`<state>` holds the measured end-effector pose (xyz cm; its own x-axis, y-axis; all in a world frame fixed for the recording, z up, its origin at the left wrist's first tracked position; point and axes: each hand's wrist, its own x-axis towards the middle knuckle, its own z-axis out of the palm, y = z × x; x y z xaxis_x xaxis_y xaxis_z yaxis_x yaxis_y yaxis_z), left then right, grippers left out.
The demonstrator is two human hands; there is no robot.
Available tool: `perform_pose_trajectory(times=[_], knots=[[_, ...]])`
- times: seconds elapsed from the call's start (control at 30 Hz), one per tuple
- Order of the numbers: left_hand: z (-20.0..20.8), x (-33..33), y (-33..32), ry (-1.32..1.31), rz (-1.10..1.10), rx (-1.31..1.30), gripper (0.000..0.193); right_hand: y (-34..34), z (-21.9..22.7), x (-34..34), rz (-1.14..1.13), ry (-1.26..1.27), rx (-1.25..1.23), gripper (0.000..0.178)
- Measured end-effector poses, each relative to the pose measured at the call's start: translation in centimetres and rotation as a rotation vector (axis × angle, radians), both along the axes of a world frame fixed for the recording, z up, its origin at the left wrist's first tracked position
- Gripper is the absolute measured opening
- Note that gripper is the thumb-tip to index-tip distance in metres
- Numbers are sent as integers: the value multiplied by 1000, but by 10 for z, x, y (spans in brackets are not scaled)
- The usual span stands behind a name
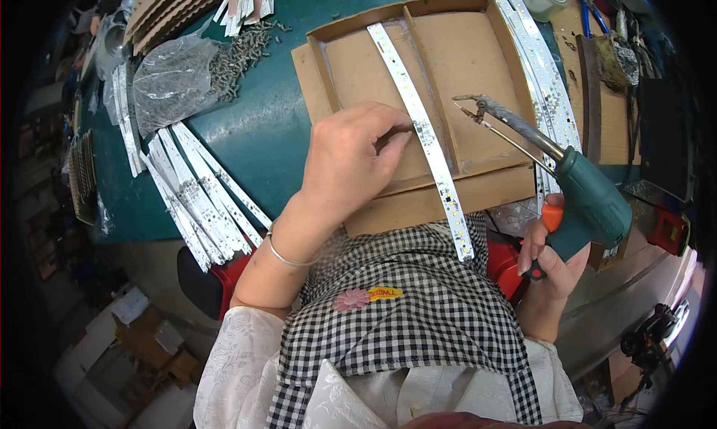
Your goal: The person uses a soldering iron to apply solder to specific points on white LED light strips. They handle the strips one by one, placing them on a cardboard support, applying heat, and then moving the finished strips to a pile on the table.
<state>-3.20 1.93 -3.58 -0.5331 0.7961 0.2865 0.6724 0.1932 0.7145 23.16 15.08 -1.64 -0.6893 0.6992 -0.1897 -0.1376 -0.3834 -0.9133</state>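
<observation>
"Green plastic, that soldering gun (594, 194) at three o'clock: how is it held?"

"The right hand (556, 263) is closed around its handle; the tip (482, 102) hangs over the cardboard tray (470, 56), apart from the light strip (437, 160)."

"And the left hand (355, 149)?"

"Toward twelve, fingers curled, thumb near forefinger, at the strip's left edge. Whether they pinch it, I can't tell."

"The strip?"

"Toward one, slanting across the tray, its near end over the checked apron (418, 321)."

"What's underneath?"

"A green tabletop (254, 138), loose strips (196, 197) at nine, a plastic bag (175, 82) at ten, small grey metal pieces (239, 63) at eleven."

"The room?"

"Cardboard boxes (149, 328) at eight, below table level."
</observation>
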Motion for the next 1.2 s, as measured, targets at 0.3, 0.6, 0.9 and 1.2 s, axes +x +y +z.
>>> perform_pose_trajectory(times=[0.3, 0.6, 0.9, 1.2], knots=[[48, 24, -24, 195, -260, -134, 41, -48, 11, 16, -237, 51, 196, 78], [49, 49, -6, 474, -579, -311, 28, -17, -22, 44, -427, -412, 885, 66], [95, 50, -36, 613, -602, -190, 29, 13, -67, 46, -590, -386, 1070, 48], [106, 9, -129, 689, -319, -405, 25, 48, -52, 26, -571, -759, 1166, 45]])
